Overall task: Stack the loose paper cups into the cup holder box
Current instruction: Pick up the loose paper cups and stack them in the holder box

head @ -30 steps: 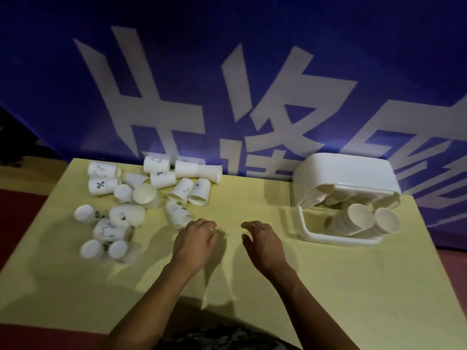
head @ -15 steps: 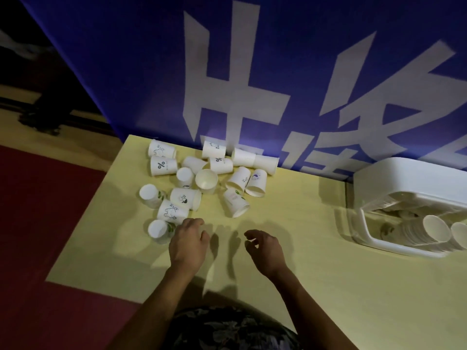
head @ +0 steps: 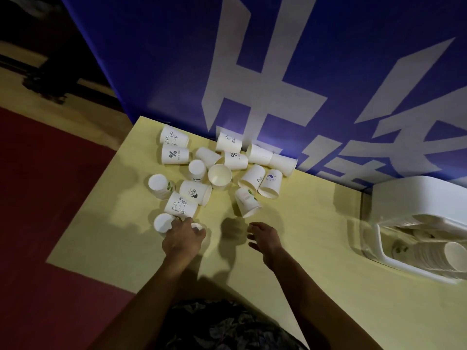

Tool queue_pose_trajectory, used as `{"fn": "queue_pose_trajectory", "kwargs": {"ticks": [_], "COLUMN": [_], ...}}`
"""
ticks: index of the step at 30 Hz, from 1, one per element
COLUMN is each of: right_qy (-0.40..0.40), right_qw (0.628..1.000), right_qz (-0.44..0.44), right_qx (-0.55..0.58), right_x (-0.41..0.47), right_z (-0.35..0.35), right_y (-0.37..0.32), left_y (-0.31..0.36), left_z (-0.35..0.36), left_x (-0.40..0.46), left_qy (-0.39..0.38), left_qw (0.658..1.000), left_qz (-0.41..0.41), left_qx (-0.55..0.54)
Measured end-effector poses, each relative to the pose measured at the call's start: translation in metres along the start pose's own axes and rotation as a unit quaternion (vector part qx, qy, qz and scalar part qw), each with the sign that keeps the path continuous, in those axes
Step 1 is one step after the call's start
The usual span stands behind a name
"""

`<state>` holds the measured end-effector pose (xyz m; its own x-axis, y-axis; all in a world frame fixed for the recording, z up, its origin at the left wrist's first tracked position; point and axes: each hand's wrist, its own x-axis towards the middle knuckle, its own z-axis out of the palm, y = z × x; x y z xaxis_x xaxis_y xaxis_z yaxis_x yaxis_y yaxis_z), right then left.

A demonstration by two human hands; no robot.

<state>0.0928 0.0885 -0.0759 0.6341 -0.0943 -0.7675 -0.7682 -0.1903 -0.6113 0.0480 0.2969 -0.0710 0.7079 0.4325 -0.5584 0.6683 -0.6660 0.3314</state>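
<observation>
Left hand (head: 182, 239) fingers curled over a paper cup (head: 197, 227), right hand (head: 264, 237) fingers loosely spread, holding nothing

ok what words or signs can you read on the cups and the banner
"%" and "NICE DAY": white paper cup lying at far left
"%": white paper cup near the banner
"Hi": bear-print paper cup
Large white characters, cut off: blue banner
Other cup prints: too small to read.
</observation>
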Motion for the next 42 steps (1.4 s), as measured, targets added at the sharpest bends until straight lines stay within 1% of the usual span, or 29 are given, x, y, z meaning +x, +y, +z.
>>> {"fn": "queue_pose_trajectory", "kwargs": {"ticks": [4, 6, 7, 8, 9, 11, 12, 14, 16, 18, 21, 23, 26, 27, 30, 31, 33, 36, 40, 41, 42], "right_qy": [0.02, 0.024, 0.024, 0.025, 0.026, 0.035, 0.04, 0.047, 0.05, 0.043, 0.017, 0.006, -0.003, -0.004, -0.006, -0.004, -0.005, -0.017, -0.037, -0.039, -0.034], "right_qw": [0.997, 0.995, 0.994, 0.993, 0.992, 0.99, 0.99, 0.99, 0.99, 0.99, 0.99, 0.989, 0.989, 0.989, 0.991, 0.992, 0.993, 0.995, 0.997, 0.997, 0.998], "right_qz": [0.025, 0.037, 0.043, 0.049, 0.057, 0.065, 0.065, 0.058, 0.048, 0.041, 0.038, 0.043, 0.05, 0.05, 0.042, 0.041, 0.038, 0.037, 0.014, 0.004, -0.004], "right_qx": [0.077, 0.089, 0.097, 0.106, 0.112, 0.121, 0.122, 0.121, 0.124, 0.129, 0.136, 0.139, 0.14, 0.138, 0.127, 0.122, 0.109, 0.094, 0.073, 0.066, 0.057], "right_x": [0.018, 0.027, 0.031, 0.035, 0.038, 0.041, 0.042, 0.04, 0.033, 0.019, -0.002, -0.011, -0.019, -0.021, -0.026, -0.028, -0.031, -0.032, -0.038, -0.041, -0.041], "right_z": [0.009, 0.012, 0.013, 0.014, 0.015, 0.015, 0.014, 0.011, 0.007, 0.001, -0.005, -0.006, -0.007, -0.009, -0.013, -0.014, -0.017, -0.016, -0.014, -0.014, -0.014], "right_y": [-0.014, -0.021, -0.025, -0.027, -0.028, -0.03, -0.029, -0.026, -0.02, -0.011, 0.006, 0.016, 0.026, 0.028, 0.03, 0.03, 0.03, 0.033, 0.031, 0.03, 0.03], "left_y": [-0.014, -0.016, -0.014, -0.013, -0.01, -0.006, -0.005, -0.005, -0.005, -0.005, 0.0, 0.007, 0.01, 0.01, 0.007, 0.005, 0.004, 0.002, 0.009, 0.011, 0.013], "left_z": [0.007, 0.01, 0.01, 0.011, 0.012, 0.014, 0.017, 0.021, 0.026, 0.028, 0.034, 0.039, 0.047, 0.05, 0.053, 0.054, 0.054, 0.055, 0.051, 0.05, 0.05], "left_x": [0.009, 0.012, 0.01, 0.008, 0.006, 0.003, 0.003, 0.003, 0.004, 0.002, -0.001, -0.002, -0.001, -0.001, -0.003, -0.003, -0.004, -0.005, -0.012, -0.012, -0.014], "left_qy": [-0.034, -0.06, -0.079, -0.092, -0.098, -0.115, -0.127, -0.162, -0.195, -0.22, -0.228, -0.218, -0.188, -0.182, -0.166, -0.168, -0.192, -0.228, -0.271, -0.269, -0.254], "left_qw": [0.99, 0.977, 0.969, 0.958, 0.939, 0.89, 0.872, 0.847, 0.834, 0.832, 0.822, 0.827, 0.825, 0.829, 0.862, 0.866, 0.858, 0.833, 0.82, 0.822, 0.831], "left_qz": [-0.011, -0.039, -0.04, -0.041, -0.059, -0.13, -0.154, -0.163, -0.157, -0.15, -0.149, -0.148, -0.154, -0.15, -0.117, -0.108, -0.115, -0.14, -0.136, -0.134, -0.129], "left_qx": [-0.134, -0.199, -0.23, -0.269, -0.323, -0.421, -0.448, -0.48, -0.492, -0.487, -0.501, -0.496, -0.51, -0.508, -0.464, -0.458, -0.463, -0.485, -0.485, -0.484, -0.477]}}
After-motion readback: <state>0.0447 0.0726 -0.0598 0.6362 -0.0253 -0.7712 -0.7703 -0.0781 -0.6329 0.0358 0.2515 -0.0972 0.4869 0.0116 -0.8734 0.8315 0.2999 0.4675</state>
